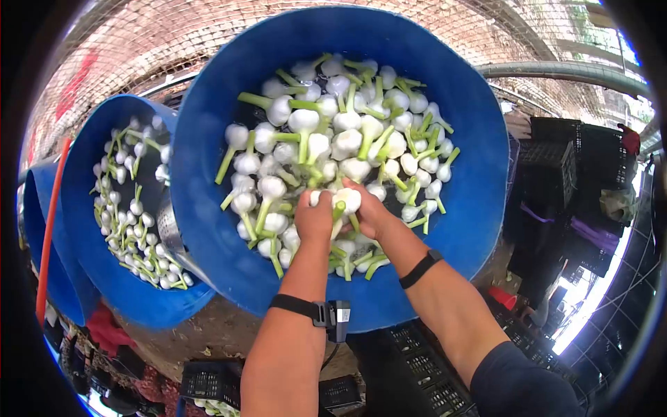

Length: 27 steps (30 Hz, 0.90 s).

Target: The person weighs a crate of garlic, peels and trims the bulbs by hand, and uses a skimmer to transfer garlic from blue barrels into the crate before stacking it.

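Left hand point(314, 221) and right hand point(372, 212) were curled, seemingly pinching one garlic bulb point(347, 200) between them; judged light, firm, perhaps slick, best gripped at its stem base.

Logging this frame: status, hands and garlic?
Left hand, right hand both closed on one garlic bulb. Inside big blue tub, piled garlic all round. Second tub at left.
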Each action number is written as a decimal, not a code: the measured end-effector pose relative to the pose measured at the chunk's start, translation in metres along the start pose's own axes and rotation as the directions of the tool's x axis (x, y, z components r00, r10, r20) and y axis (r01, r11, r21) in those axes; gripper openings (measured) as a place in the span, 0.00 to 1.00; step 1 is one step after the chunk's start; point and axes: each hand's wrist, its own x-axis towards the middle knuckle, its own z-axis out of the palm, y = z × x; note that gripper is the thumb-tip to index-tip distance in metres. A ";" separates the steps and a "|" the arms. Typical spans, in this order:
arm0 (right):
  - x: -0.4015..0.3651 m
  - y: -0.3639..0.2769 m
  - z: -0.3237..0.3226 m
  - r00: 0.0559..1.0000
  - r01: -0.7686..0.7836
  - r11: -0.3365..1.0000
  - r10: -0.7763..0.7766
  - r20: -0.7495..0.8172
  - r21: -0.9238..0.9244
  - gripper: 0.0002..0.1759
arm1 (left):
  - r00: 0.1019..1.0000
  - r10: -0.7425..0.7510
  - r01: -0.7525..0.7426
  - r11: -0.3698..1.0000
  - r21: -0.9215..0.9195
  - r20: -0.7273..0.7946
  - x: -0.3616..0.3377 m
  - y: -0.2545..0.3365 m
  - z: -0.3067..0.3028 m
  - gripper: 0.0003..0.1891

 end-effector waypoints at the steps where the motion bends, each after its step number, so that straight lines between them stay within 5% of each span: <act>1: -0.011 0.001 -0.002 0.998 0.056 0.998 -0.056 -0.003 -0.022 0.27 | 0.999 -0.013 0.015 0.999 -0.040 0.051 -0.014 0.008 -0.004 0.23; 8: -0.115 0.002 0.019 0.934 0.342 0.936 -0.348 -0.083 -0.081 0.32 | 0.990 0.112 -0.082 0.952 -0.294 0.085 -0.111 0.034 -0.019 0.18; 12: -0.187 0.005 0.044 0.904 0.315 0.928 -0.358 -0.233 -0.199 0.18 | 0.957 0.280 -0.241 0.910 -0.336 0.072 -0.171 0.052 -0.042 0.18; 15: -0.229 0.023 0.066 0.891 0.427 0.865 -0.452 -0.040 -0.263 0.14 | 0.953 0.299 -0.293 0.884 -0.365 -0.042 -0.214 0.049 -0.072 0.19; 16: -0.238 0.027 0.065 0.926 0.369 0.869 -0.373 0.052 -0.331 0.19 | 0.980 0.199 -0.197 0.915 -0.352 -0.033 -0.255 0.080 -0.112 0.21; 18: -0.263 0.054 0.104 0.905 0.416 0.825 -0.418 0.083 -0.381 0.27 | 0.925 0.314 -0.372 0.865 -0.336 -0.215 -0.284 0.067 -0.150 0.24; 20: -0.269 0.082 0.126 0.913 0.407 0.805 -0.362 0.187 -0.432 0.32 | 0.914 0.253 -0.368 0.847 -0.385 -0.317 -0.311 0.056 -0.191 0.27; 22: -0.297 0.126 0.180 0.888 0.455 0.767 -0.355 0.293 -0.451 0.31 | 0.941 0.187 -0.302 0.841 -0.450 -0.281 -0.338 0.040 -0.241 0.25; 27: -0.344 0.256 0.281 0.847 0.509 0.585 -0.207 0.490 -0.632 0.32 | 0.891 0.012 -0.384 0.555 -0.738 -0.455 -0.392 -0.033 -0.355 0.24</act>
